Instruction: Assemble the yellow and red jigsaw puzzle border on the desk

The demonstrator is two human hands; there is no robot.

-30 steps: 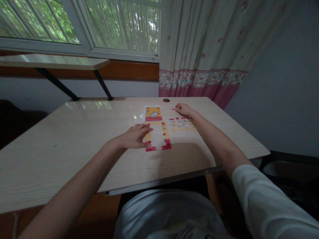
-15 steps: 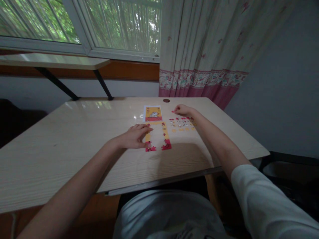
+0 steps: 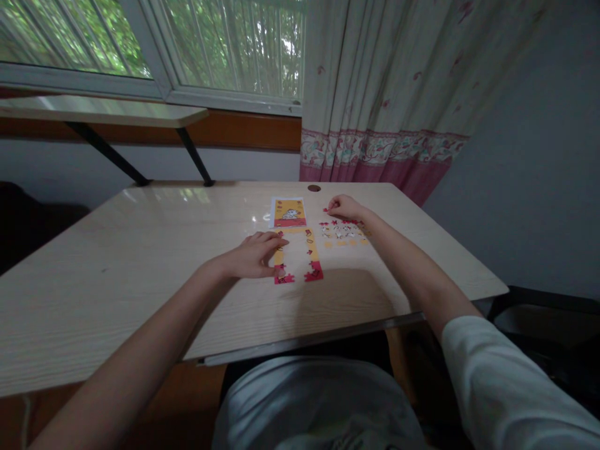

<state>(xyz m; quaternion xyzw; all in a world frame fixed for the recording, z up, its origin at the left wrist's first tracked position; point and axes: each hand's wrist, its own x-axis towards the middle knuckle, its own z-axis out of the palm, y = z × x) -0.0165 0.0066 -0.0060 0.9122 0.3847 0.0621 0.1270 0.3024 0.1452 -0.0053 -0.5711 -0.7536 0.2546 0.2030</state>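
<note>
A partly built jigsaw frame [image 3: 310, 255] in yellow and red lies on the pale wooden table [image 3: 140, 262]. My left hand [image 3: 253, 255] rests flat on the frame's left side, fingers stretched out. A reference picture card [image 3: 289, 212] lies just beyond the frame. To the right, several loose puzzle pieces [image 3: 342, 231] are spread out. My right hand [image 3: 344, 206] is at the far end of those pieces, fingers curled in a pinch at a small red piece [image 3: 325, 210].
A window [image 3: 154, 44] and a flowered curtain [image 3: 389, 94] stand behind the table. A narrow shelf [image 3: 98, 114] on black brackets hangs below the window. A small round hole [image 3: 314, 188] sits near the table's far edge. The table's right corner [image 3: 501, 289] is close to the wall.
Both hands stay almost where they were. My right hand shifted slightly left towards the small red piece.
</note>
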